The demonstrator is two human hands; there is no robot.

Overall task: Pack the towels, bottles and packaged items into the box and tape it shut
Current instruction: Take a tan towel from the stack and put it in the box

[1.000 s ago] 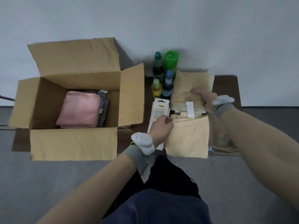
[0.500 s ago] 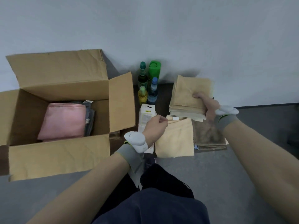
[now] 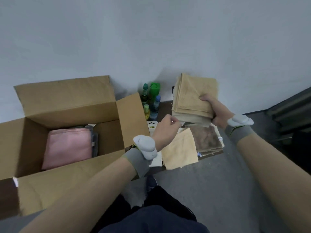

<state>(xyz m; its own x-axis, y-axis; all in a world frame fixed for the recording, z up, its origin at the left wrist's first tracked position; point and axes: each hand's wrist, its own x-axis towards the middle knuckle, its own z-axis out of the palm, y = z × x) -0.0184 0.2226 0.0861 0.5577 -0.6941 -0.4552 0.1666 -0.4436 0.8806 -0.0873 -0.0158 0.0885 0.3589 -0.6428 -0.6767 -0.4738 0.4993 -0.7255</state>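
Head camera: centre right of frame, the right hand point(image 3: 217, 113) grips a stack of tan towels point(image 3: 191, 98) by one edge. The left hand point(image 3: 165, 130) has fingers curled at its lower corner; whether they pinch it, I cannot tell. Loose layers could fan and spill before reaching the open box point(image 3: 67, 101) at left.

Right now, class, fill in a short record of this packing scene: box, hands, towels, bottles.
box: cardboard box, flaps open, pink towel inside
right hand: grips the tan towel stack, held up
left hand: at the stack's lower edge, grip unclear
bottles: four, upright, outside the box
also outside: yellow towel, brown towel
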